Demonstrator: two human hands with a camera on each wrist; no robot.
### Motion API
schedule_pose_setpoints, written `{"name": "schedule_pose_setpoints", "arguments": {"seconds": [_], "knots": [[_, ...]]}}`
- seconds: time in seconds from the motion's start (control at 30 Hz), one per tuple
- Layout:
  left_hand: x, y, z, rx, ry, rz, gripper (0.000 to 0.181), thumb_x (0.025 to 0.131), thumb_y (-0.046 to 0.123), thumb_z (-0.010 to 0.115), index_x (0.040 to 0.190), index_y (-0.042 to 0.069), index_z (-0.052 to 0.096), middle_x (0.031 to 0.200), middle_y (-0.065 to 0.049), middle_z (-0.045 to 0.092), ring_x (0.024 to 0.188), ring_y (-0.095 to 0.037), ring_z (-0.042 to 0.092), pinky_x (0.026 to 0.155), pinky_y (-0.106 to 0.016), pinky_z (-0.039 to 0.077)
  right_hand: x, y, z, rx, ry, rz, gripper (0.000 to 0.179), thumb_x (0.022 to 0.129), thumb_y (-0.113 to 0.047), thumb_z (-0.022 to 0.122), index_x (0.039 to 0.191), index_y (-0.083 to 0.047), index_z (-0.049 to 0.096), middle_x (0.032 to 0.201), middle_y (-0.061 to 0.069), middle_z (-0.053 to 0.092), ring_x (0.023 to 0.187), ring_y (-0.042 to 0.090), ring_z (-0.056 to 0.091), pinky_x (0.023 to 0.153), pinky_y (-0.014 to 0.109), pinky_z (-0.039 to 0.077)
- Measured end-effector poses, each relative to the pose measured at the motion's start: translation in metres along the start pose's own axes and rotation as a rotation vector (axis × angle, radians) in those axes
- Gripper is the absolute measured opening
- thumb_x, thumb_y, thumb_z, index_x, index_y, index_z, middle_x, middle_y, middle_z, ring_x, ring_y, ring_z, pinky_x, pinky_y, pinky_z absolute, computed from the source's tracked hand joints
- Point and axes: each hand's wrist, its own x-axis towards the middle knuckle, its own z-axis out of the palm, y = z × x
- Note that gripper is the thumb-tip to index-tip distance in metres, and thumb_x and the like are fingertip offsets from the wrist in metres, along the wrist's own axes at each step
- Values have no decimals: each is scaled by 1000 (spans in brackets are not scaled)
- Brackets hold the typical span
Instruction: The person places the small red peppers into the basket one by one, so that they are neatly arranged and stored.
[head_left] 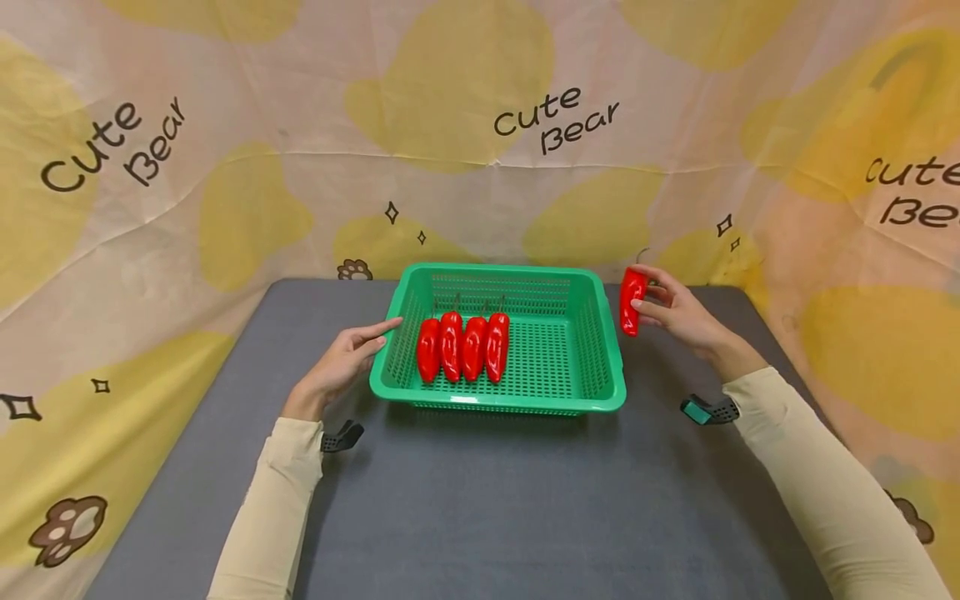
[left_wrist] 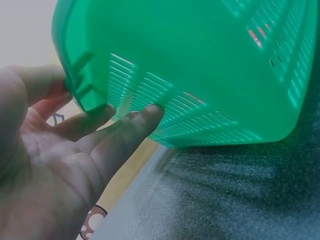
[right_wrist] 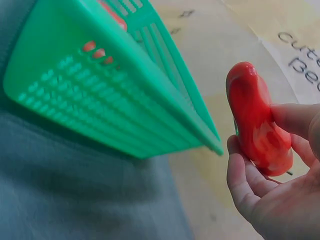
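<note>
A green perforated plastic basket (head_left: pixel 536 407) rests on the grey table. Four red peppers are not counted singly here: several red peppers (head_left: pixel 474 350) lie side by side in its left half, stems pointing to the back. At the basket's left side, my left hand (head_left: pixel 347 360) touches the wall and rim with nearly straight fingers (left_wrist: pixel 132 132). Beyond the right rim, my right hand (head_left: pixel 678 315) pinches another red pepper (head_left: pixel 632 302) between thumb and fingers, holding it upright, stem up. In the right wrist view this glossy pepper (right_wrist: pixel 257 120) stands out beside the basket's outer wall.
A pale cloth (head_left: pixel 465 100) with yellow patches and printed lettering hangs behind and beside the table. The grey tabletop (head_left: pixel 480 508) stretches in front of the basket. Each wrist wears a dark strap (head_left: pixel 712 410).
</note>
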Motion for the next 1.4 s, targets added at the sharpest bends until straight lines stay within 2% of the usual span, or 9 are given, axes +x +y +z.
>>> {"name": "schedule_pose_setpoints", "arguments": {"seconds": [0.23, 0.37, 0.57, 0.8, 1.0, 1.23, 1.4], "knots": [[1, -5, 2, -36, -37, 2, 51, 110, 19, 44, 158, 6, 33, 165, -20, 28, 129, -12, 59, 96, -26, 56, -1, -9, 18, 10, -33, -7, 63, 105, -15, 54, 160, -15, 24, 141, 5, 40, 120, 13, 51, 89, 19, 56], [2, -3, 0, -42, -25, 14, 51, 110, 18, 43, 158, 5, 33, 163, -24, 31, 124, -10, 62, 92, -27, 58, 6, -20, 25, 33, -42, -27, 65, 105, -15, 54, 161, -17, 22, 145, 10, 39, 118, 14, 53, 90, 20, 57], [0, -2, -2, -50, -22, 1, 52, 110, 20, 44, 159, 6, 32, 162, -25, 31, 120, -10, 65, 91, -28, 59, 16, -36, 34, 68, -76, -24, 69, 105, -11, 51, 163, -24, 15, 157, 19, 29, 119, 17, 53, 91, 20, 56], [1, 0, -2, -44, -11, -2, 52, 110, 21, 45, 158, 8, 34, 161, -24, 34, 117, -8, 65, 89, -27, 59, 35, -51, 46, 104, -100, -33, 66, 105, -8, 50, 162, -24, 20, 155, 22, 30, 119, 22, 53, 89, 22, 57], [1, 2, -1, -43, -17, 2, 52, 110, 20, 44, 159, 6, 32, 162, -23, 33, 120, -8, 64, 91, -26, 58, 53, -54, 53, 111, -83, -45, 61, 103, 0, 51, 155, -21, 28, 149, 19, 38, 117, 24, 56, 85, 28, 60], [0, 2, -1, -34, -11, -5, 52, 110, 20, 45, 158, 8, 34, 161, -23, 35, 117, -7, 65, 90, -25, 59, 66, -51, 64, 95, -158, -17, 72, 102, 2, 51, 161, -24, 19, 155, 24, 29, 121, 32, 55, 88, 31, 60], [0, 1, 0, -52, -11, -10, 51, 110, 21, 44, 158, 8, 34, 162, -22, 33, 121, -10, 64, 92, -27, 58, 72, -48, 71, 87, -165, 14, 72, 101, 4, 52, 161, -22, 22, 154, 24, 32, 121, 36, 56, 91, 35, 60]]}}
